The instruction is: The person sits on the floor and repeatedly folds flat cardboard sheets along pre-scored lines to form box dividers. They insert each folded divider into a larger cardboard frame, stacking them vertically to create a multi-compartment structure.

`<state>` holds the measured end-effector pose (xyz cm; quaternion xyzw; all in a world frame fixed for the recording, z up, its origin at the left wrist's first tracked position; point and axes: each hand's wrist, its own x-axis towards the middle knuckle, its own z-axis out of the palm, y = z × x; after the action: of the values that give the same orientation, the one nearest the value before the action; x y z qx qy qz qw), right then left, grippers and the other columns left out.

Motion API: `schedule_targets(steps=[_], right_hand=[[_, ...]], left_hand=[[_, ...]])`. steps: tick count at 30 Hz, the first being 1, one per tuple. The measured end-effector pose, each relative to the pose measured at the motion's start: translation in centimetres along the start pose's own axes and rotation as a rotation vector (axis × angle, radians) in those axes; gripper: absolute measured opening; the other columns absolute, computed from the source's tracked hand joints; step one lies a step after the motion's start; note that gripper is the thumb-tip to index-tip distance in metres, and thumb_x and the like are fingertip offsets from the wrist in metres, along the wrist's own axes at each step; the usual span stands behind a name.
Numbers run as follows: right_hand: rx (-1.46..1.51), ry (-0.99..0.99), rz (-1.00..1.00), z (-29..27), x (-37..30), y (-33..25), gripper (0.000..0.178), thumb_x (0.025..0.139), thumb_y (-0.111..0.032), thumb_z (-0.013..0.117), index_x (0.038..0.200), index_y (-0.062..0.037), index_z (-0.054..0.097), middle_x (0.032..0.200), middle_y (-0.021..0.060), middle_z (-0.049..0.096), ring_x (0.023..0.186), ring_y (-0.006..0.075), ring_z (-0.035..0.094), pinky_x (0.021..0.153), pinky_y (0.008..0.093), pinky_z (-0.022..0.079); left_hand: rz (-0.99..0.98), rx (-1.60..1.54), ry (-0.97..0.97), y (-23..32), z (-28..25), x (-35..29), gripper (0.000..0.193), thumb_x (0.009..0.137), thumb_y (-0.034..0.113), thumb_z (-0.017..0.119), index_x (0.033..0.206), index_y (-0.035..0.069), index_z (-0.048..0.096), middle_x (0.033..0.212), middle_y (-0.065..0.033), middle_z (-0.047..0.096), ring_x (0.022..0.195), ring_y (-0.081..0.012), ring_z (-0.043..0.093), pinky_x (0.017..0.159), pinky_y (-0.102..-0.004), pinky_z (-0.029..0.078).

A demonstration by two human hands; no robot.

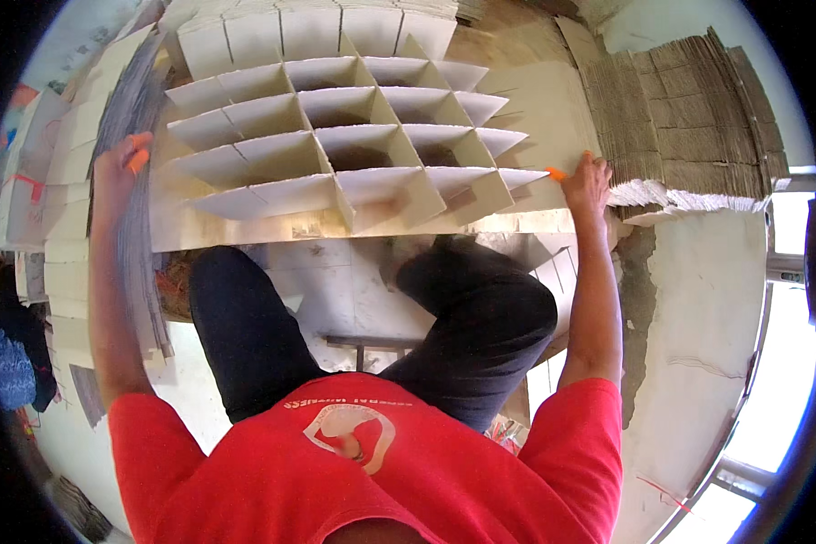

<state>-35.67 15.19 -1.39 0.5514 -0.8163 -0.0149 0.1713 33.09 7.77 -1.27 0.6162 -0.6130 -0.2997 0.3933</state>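
A grid of interlocked white cardboard dividers (363, 172) stands upright on the worktable in front of me, its strips crossing into several cells. My left hand (121, 172) is to the left of the grid, beside a tall stack of cardboard strips (118, 236). Its fingers are slightly bent and apart, with orange covers on the tips, and no held piece shows. At the grid's front right corner is my right hand (587, 184), also with an orange fingertip cover. One fingertip is at the pointed end of the nearest strip, and the fingers are spread.
Behind the grid lies a row of slotted white cardboard pieces (308, 32). A thick stack of grey-brown cardboard (689, 118) rises at the right. The wooden table's front edge (317, 227) runs above my knees. A person's blue garment (9, 363) shows at the far left.
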Motion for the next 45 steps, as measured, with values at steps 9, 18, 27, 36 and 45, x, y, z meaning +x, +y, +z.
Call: schedule_targets(steps=[9, 18, 27, 36, 45], right_hand=[[0.265, 0.115, 0.165, 0.4, 1.9, 1.8, 0.043, 0.079, -0.042, 0.067, 0.101, -0.0085, 0.053, 0.091, 0.0211, 0.065, 0.085, 0.0423, 0.061, 0.068, 0.0508, 0.046], [0.875, 0.645, -0.127, -15.5, -1.3, -6.1, 0.045, 0.084, -0.02, 0.066, 0.124, -0.0074, 0.051, 0.098, 0.0156, 0.066, 0.063, 0.0221, 0.064, 0.048, 0.0337, 0.051], [1.347, 0.057, -0.48, -23.6, -9.4, -18.7, 0.06, 0.078, 0.005, 0.064, 0.134, -0.0056, 0.044, 0.1, 0.0086, 0.066, 0.054, 0.0067, 0.056, 0.04, 0.0209, 0.045], [1.3, -0.031, -0.578, -21.9, -9.8, -24.0, 0.058, 0.081, 0.003, 0.063, 0.134, 0.0013, 0.04, 0.075, 0.0155, 0.066, 0.043, 0.011, 0.054, 0.04, 0.027, 0.045], [1.149, -0.03, -0.593, -22.7, -10.5, -25.5, 0.054, 0.086, -0.002, 0.058, 0.135, 0.0026, 0.038, 0.062, 0.0162, 0.06, 0.041, 0.0155, 0.053, 0.042, 0.0298, 0.045]], left_hand=[[0.106, 0.167, 0.236, 7.0, 3.4, -13.7, 0.023, 0.081, 0.002, 0.064, 0.104, 0.0, 0.066, 0.097, -0.0084, 0.068, 0.091, -0.0121, 0.061, 0.082, -0.0261, 0.047], [0.31, 0.198, 0.164, 12.0, 7.1, -15.2, 0.04, 0.073, 0.008, 0.072, 0.111, 0.005, 0.063, 0.11, -0.0099, 0.064, 0.104, -0.0231, 0.058, 0.091, -0.0318, 0.044], [0.565, 0.288, 0.146, 8.4, 11.3, -12.3, 0.042, 0.068, 0.002, 0.071, 0.109, 0.007, 0.062, 0.103, -0.0088, 0.064, 0.097, -0.0301, 0.054, 0.085, -0.0372, 0.044], [0.448, 0.139, 0.213, 7.9, 12.5, -11.7, 0.029, 0.065, -0.01, 0.069, 0.089, 0.007, 0.068, 0.084, -0.0071, 0.067, 0.075, -0.0245, 0.055, 0.069, -0.0347, 0.047], [0.461, 0.05, 0.246, 8.2, 12.7, -11.5, 0.02, 0.065, -0.005, 0.069, 0.081, 0.007, 0.065, 0.078, -0.0059, 0.066, 0.069, -0.025, 0.052, 0.065, -0.035, 0.046]])
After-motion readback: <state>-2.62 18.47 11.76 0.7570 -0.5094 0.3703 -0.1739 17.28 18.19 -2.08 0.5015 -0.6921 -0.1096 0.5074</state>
